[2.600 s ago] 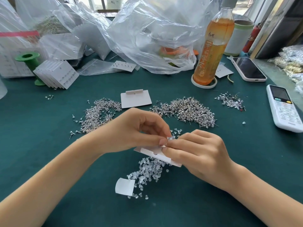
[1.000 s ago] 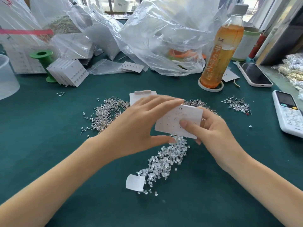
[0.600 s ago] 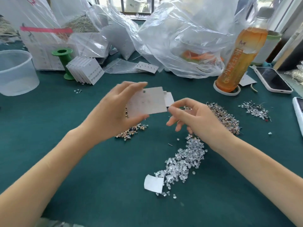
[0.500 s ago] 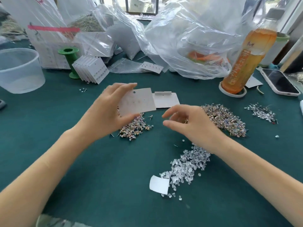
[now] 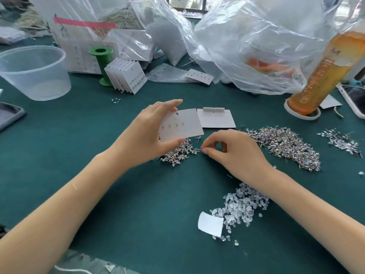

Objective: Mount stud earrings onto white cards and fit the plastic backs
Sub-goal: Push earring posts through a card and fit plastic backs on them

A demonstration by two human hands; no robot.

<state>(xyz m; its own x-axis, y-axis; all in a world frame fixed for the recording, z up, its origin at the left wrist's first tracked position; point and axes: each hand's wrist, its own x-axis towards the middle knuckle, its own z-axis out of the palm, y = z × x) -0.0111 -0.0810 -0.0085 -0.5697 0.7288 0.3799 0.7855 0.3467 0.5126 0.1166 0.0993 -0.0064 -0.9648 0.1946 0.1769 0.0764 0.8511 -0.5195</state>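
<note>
My left hand (image 5: 146, 135) grips a white card (image 5: 182, 125) between thumb and fingers above the green table; several studs sit in its upper left holes. Under the card lies a small heap of stud earrings (image 5: 178, 152). My right hand (image 5: 231, 153) hovers at that heap's right edge, thumb and forefinger pinched at a single stud (image 5: 198, 149). A larger heap of studs (image 5: 286, 147) lies to the right. Clear plastic backs (image 5: 243, 206) are piled near the front, under my right forearm. A blank card (image 5: 216, 118) lies flat behind the held one.
A fan of filled cards (image 5: 128, 77) leans on a green spool (image 5: 101, 64). A clear plastic tub (image 5: 33, 72) stands at left, an orange drink bottle (image 5: 324, 76) at right, and plastic bags (image 5: 256, 42) fill the back. A paper scrap (image 5: 210, 224) lies by the backs.
My right hand let go of the card and dropped to the small stud heap, pinching a stud. My left hand kept the card. The view swung left and the tub came in.
</note>
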